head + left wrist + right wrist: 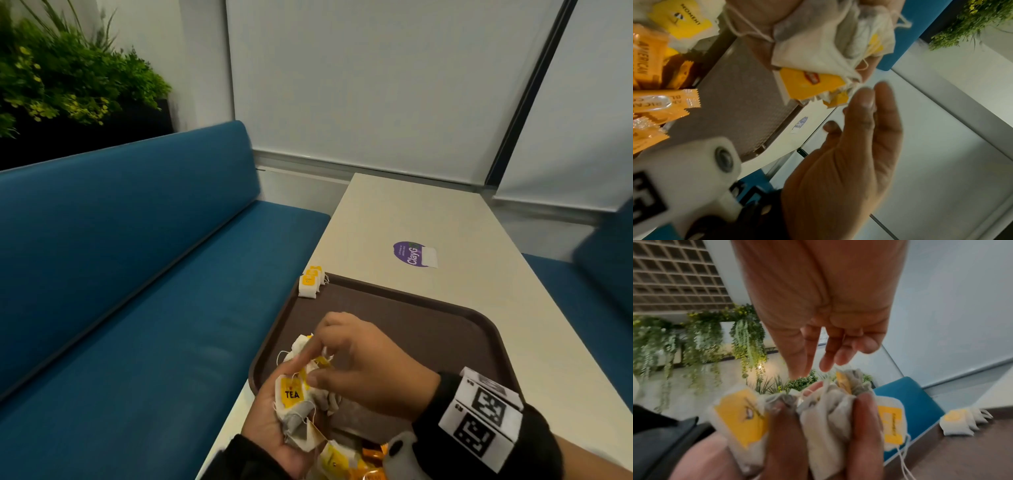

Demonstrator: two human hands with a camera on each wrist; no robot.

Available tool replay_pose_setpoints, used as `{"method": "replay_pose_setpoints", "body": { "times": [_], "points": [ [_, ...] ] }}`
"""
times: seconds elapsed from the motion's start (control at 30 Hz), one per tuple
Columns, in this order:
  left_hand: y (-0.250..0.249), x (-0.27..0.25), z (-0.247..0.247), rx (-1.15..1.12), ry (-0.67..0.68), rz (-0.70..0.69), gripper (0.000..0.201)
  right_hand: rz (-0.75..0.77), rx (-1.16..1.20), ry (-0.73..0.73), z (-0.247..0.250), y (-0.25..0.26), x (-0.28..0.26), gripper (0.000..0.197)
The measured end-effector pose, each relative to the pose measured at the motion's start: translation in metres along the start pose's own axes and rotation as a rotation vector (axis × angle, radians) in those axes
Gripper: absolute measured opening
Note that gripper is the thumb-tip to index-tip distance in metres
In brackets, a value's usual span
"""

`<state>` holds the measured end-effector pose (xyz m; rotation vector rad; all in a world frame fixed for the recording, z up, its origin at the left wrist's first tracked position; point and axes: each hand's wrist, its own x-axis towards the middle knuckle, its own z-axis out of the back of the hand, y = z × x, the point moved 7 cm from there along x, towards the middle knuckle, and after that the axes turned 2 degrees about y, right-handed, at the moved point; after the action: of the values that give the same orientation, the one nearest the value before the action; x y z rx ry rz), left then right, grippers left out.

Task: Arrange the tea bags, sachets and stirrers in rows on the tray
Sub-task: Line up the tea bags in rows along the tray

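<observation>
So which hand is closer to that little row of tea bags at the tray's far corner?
Right. The right hand is over the middle of the tray, short of the row of tea bags. The left hand, gripping a bunch, is back at the near edge.

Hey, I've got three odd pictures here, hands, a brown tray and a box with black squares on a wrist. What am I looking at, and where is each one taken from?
There is no machine here: a person is sorting things by hand, wearing three cameras. The wide picture comes from a camera on the head. The other two come from cameras strapped to each wrist, looking along the fingers; the patterned box is the right wrist's camera mount.

A brown tray sits on a pale table. At the tray's far left corner, a few tea bags already stand in a short row. Orange sachets lie at the near end.

The left hand holds a bunch of tea bags. The right hand reaches its fingers towards that bunch.
</observation>
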<state>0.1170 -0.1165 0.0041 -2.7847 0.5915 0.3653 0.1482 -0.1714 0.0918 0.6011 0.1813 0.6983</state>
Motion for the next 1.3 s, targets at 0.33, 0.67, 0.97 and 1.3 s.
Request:
{"method": "replay_pose_setpoints", "body": {
  "times": [0.33,0.67,0.97,1.3],
  "points": [
    [0.016,-0.002,-0.003,-0.070,-0.086,0.027,0.039,0.071,-0.159,0.139,-0.015,0.010,0.002,0.017],
    [-0.011,0.030,0.003,0.180,-0.099,-0.029,0.033,0.063,0.108,0.118,0.008,-0.001,0.023,0.008],
    [-0.021,0.046,0.022,0.118,-0.239,0.009,0.027,-0.146,0.530,-0.118,0.048,-0.053,0.065,0.016],
    [-0.038,0.034,0.034,0.020,-0.241,0.069,0.065,-0.461,0.147,-0.156,0.016,-0.158,0.148,0.021]
  ]
}}
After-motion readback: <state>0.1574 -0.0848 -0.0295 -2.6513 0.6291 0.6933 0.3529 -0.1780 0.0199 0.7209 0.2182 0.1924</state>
